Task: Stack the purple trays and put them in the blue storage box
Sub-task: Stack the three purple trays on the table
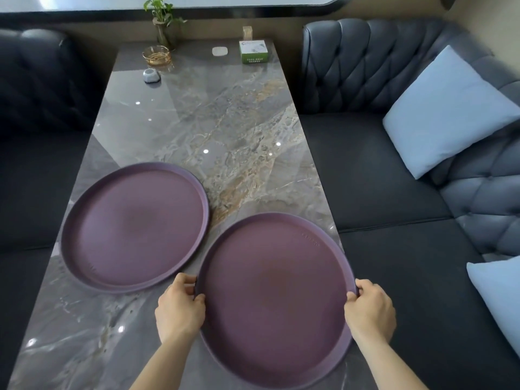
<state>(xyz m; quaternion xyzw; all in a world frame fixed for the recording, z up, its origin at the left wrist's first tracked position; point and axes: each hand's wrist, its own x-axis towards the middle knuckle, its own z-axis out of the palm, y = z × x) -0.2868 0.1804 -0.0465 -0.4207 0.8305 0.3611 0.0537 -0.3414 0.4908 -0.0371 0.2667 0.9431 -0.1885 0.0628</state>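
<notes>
Head view: left grip [180, 304] and right grip [370, 308] each pinch the rim of the near purple tray [274, 299], whose right edge overhangs the surface [197, 114]. Second purple tray [135, 225] lies flat at left, rims nearly touching. Trays: two. Open marble beyond, up to four small items.

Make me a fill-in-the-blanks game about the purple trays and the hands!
1. There are ___ purple trays on the marble table.
2. Both hands, the left hand and the right hand, hold the near tray by its ___.
3. The far tray lies ___ of the near one.

Missing words: two; rim; left
</notes>
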